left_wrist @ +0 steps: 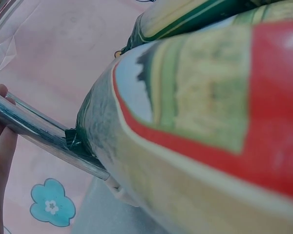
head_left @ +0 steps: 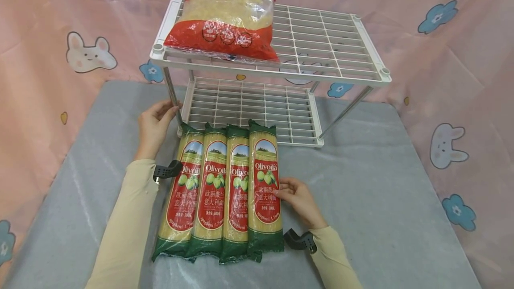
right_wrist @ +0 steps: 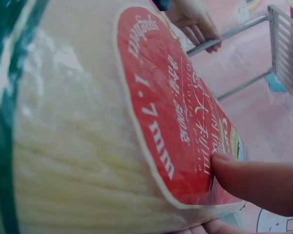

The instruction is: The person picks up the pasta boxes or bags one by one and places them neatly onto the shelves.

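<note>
Four long, clear-plastic spaghetti packets with green ends and red rounded labels [head_left: 213,200] are set side by side over grey cloth [head_left: 381,191], which is spread well out to their right, before a white slatted two-tier rack [head_left: 370,46]. Its lower front edge is overlapped by their tops in the head view. By the forward-stretched left hand [head_left: 155,126], a slim metal post [head_left: 170,84] is grasped with curled fingers; by the inward-turned right hand [head_left: 300,200], the rightmost packet [head_left: 265,208] is pinched, thumb on top, fingers beneath.
</note>
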{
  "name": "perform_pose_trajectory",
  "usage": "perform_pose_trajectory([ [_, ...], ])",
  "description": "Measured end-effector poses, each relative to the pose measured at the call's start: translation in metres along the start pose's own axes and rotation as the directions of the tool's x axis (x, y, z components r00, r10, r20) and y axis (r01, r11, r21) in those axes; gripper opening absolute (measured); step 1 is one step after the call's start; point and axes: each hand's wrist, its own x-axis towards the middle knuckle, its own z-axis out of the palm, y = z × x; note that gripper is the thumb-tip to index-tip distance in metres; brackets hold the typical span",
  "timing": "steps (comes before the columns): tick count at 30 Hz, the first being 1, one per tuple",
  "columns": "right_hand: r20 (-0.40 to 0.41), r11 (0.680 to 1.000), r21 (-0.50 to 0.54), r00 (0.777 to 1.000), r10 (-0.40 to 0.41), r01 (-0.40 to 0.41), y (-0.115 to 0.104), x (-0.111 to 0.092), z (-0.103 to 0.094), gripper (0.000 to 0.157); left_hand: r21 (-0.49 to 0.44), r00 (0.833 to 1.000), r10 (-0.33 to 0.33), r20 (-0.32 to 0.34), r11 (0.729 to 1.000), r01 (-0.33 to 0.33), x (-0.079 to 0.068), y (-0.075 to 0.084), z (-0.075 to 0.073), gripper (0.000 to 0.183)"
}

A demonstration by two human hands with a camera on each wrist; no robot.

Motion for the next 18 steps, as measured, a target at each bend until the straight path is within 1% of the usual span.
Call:
perform_pose_trajectory([
  [4,0.020,1.000,-0.014,1.000,-0.004,0.004,0.002,0.000,-0.001,0.045,0.001,1.000,0.003,-0.002,1.000,-0.003,0.000,-0.001,0.000,0.026],
  [7,0.070,1.000,-0.016,0.997,-0.019,0.020,0.003,-0.001,-0.002,0.051,0.005,1.000,0.006,-0.003,1.000,-0.006,0.000,0.000,0.000,0.026],
  [12,0.155,0.999,0.009,0.987,-0.035,0.034,0.004,-0.005,-0.003,0.063,-0.025,1.000,0.009,-0.010,1.000,-0.010,-0.001,0.002,0.000,0.025],
  [15,0.172,0.999,0.016,0.984,-0.040,0.037,0.005,-0.007,-0.003,0.066,-0.031,1.000,0.016,-0.010,0.999,-0.017,-0.003,0.007,0.001,0.024],
  [18,0.156,0.999,0.034,0.987,-0.034,0.029,0.006,-0.008,-0.002,0.066,-0.025,1.000,0.019,-0.009,1.000,-0.019,-0.004,0.010,0.002,0.024],
])
